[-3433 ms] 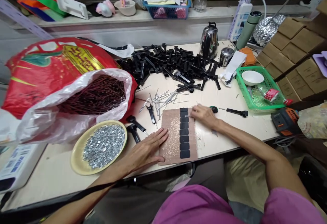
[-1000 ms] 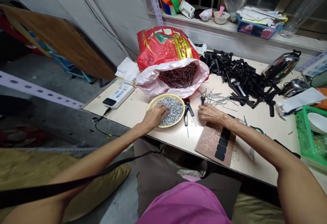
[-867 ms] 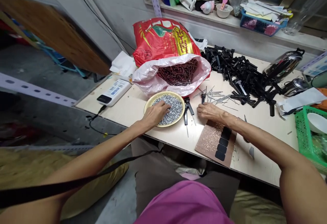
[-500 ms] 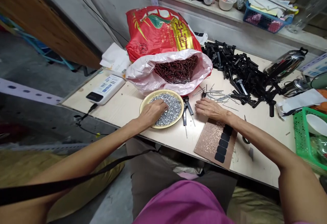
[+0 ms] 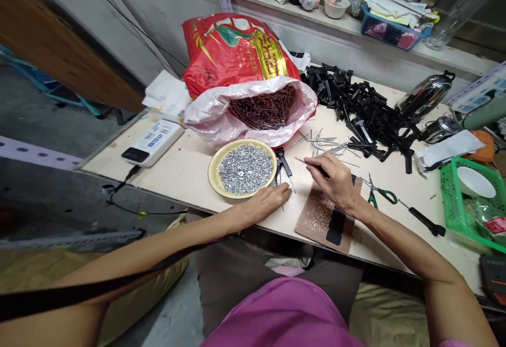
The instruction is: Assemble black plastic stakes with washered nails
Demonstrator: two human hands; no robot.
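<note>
My left hand [image 5: 269, 201] is closed at the near right side of a cream bowl [image 5: 213, 182] filled with small shiny metal nuts or washers. Its fingertips are pinched together; what they hold, if anything, is too small to make out. Beside those fingers lie black plastic parts [image 5: 285, 163] with thin metal rods. My right hand [image 5: 334, 181] is wrapped round a black plastic part [image 5: 323, 172], mostly hidden in the palm, whose thin metal rod points left. Below that hand sits a brown board [image 5: 312, 220] with black pads [image 5: 335, 225].
Loose metal rods [image 5: 326, 144] lie beyond my right hand. Behind the bowl stands a red sack [image 5: 225, 67] of dark rods. A heap of black parts [image 5: 356, 104], green-handled scissors [image 5: 381, 193], another rodded black part [image 5: 422, 219] and a green basket [image 5: 450, 199] are rightward.
My left hand has left the bowl and moved right, towards the table's near edge. My right hand has taken up a black part with its rod. The view has shifted slightly right.
</note>
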